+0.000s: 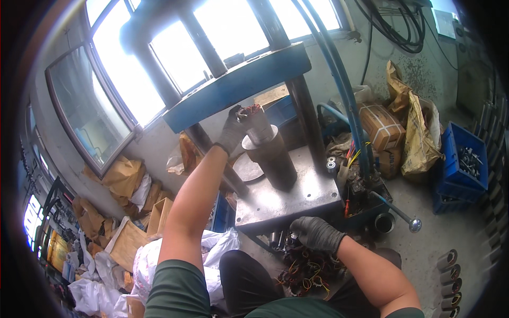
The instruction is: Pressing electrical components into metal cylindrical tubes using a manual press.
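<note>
My left hand (pixel 231 131), in a dark glove, grips a grey motor stator with copper windings (pixel 256 123) that stands on top of a tall dark steel cylinder (pixel 273 159) on the press table (pixel 302 196). Down by the front edge of that table, my gloved right hand (pixel 316 233) rests on a heap of wound coils with coloured wires (pixel 305 270); whether its fingers hold one I cannot tell. The blue crossbeam of the press (pixel 233 85) hangs just above the stator.
A chrome lever with a ball end (pixel 403 216) sticks out to the right of the press. A blue crate with metal parts (pixel 461 164), cardboard boxes (pixel 379 124) and brown paper sacks stand at the right. White bags and cartons lie at the left.
</note>
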`<state>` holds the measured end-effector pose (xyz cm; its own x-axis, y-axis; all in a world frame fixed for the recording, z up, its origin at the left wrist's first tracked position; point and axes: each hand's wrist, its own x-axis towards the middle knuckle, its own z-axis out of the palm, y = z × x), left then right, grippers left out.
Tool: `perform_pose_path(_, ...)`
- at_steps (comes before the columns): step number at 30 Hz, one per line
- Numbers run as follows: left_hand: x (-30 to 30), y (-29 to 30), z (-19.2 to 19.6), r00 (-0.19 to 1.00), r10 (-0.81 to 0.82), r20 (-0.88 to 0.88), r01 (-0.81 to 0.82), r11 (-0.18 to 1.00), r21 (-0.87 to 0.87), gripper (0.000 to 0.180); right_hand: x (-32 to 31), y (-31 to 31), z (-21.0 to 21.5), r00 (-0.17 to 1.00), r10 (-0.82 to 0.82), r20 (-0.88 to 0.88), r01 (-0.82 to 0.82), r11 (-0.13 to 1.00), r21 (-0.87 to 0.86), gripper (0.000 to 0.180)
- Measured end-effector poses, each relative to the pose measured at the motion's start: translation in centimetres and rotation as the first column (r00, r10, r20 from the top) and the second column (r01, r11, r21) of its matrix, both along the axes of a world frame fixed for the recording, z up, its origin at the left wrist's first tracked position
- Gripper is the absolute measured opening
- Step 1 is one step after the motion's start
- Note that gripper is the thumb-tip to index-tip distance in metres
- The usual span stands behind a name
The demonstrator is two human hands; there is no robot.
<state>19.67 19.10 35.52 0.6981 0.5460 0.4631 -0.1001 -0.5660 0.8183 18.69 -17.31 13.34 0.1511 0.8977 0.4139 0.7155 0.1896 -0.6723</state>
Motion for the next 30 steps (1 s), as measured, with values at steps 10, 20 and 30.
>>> perform_pose_path(10,-0.5,3.0,-0.6,0.990,0.127,-0.056,-0.110,0.966,0.232,0.106,-0.9,-0.9,1.2,0.997,0.071,0.007,-0.071,0.996,-0.049,0.028)
perform_pose_path(20,-12.5,-1.8,-5.9,0.977,0.148,0.156,-0.117,0.974,-0.192,0.090,1.9,-3.8,2.3,0.987,-0.075,-0.140,0.078,0.997,0.017,0.028)
perform_pose_path(30,-40.6,-8.2,-36.7,0.932,0.278,-0.231,-0.357,0.811,-0.463,0.042,2.5,-8.6,4.5,0.990,-0.133,-0.041,0.119,0.961,-0.248,0.027)
